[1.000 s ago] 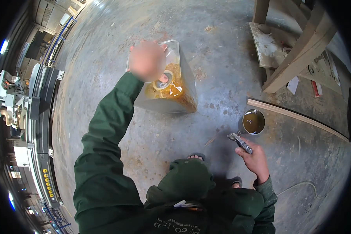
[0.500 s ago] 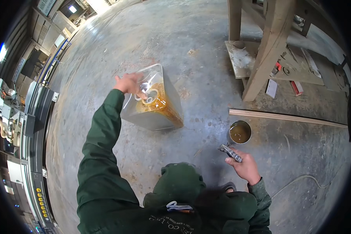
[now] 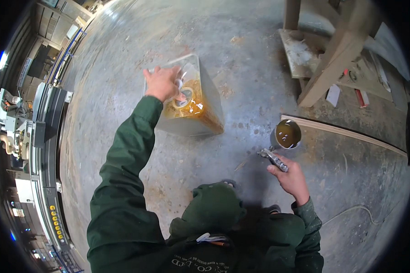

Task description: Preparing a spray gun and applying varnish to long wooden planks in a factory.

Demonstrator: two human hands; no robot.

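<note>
My left hand rests over the top of a square metal tin, its fingers spread and its thumb at the round mouth. A white plastic piece shows beside the fingers. Amber liquid pools on the tin's top and runs down its near right corner. On the right, my right hand is wrapped round a metal spray gun. Just beyond the gun is an open round cup of amber-brown liquid, which looks joined to it; the joint is hard to make out.
Long thin wooden strips lie on the floor beyond the cup. A wooden stand with a shelf rises at the far right. A pale hose curves across the floor at right. Long machinery lines the left side.
My left hand has shifted right over the tin's top, thumb still at the mouth. The spray gun and cup have moved together, and the cup looks more tilted. The whole view has shifted.
</note>
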